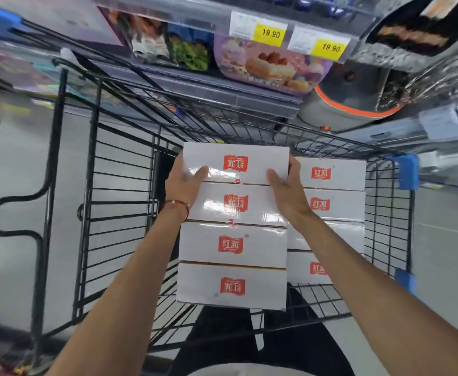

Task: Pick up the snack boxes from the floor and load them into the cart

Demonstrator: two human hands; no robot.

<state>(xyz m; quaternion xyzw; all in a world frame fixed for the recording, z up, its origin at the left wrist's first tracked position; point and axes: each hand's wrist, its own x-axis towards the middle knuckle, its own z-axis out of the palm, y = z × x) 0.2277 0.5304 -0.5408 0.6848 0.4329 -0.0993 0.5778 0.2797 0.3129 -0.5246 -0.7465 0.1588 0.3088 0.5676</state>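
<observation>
A white snack box with a red logo (236, 162) sits at the far end of a row of several like boxes inside the black wire cart (119, 185). My left hand (184, 183) grips the box's left side, thumb on top. Its right side is gripped by my right hand (287, 188), thumb also on top. A second row of white boxes (331, 204) lies to the right in the cart, lower down. Part of that row is hidden behind my right forearm.
Store shelves (222, 85) with packaged goods and yellow 19.90 price tags (269, 32) stand just beyond the cart. Blue corner bumpers (408, 172) mark the cart's right side. Grey floor (13, 213) lies to the left and right. My dark trousers show below the cart.
</observation>
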